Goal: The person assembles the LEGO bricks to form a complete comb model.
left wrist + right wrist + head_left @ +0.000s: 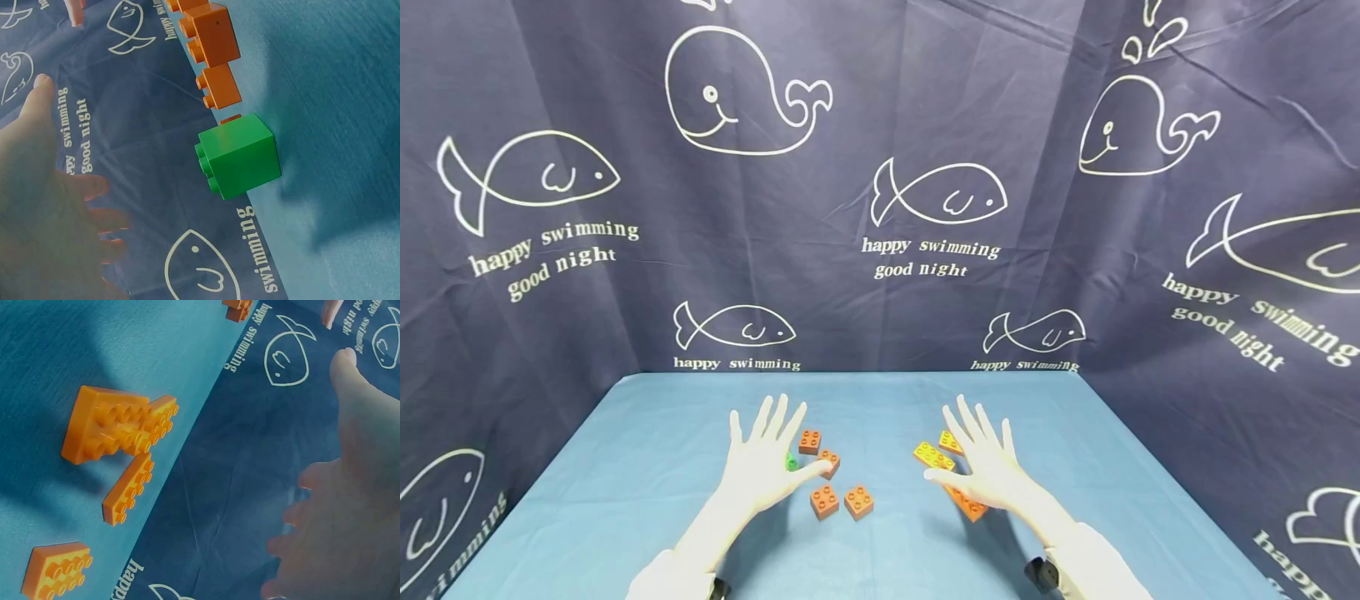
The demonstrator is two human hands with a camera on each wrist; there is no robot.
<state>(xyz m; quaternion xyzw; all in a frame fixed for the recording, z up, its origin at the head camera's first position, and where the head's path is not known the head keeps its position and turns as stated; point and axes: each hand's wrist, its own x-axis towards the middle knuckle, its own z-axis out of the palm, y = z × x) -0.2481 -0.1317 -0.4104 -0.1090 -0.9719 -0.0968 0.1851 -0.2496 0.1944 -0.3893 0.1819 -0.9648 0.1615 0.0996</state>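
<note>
My left hand [758, 471] is held over the left side of the table, fingers spread and straight, with nothing in it. Partly hidden behind it is a green toy brick [240, 156], its studs turned toward the hand in the left wrist view. Small orange bricks [824, 502] lie just right of that hand, and the thumb overlaps one orange brick [828, 463] in the head view. My right hand [988, 468], likewise spread and holding nothing, hovers over yellow bricks [934, 456] and a longer orange brick [966, 503], covering parts of them.
A blue cloth [895, 567] covers the table. Dark curtains [850, 283] printed with fish and whales stand behind it and along both sides. In the right wrist view, another studded brick [56, 569] lies apart from the cluster.
</note>
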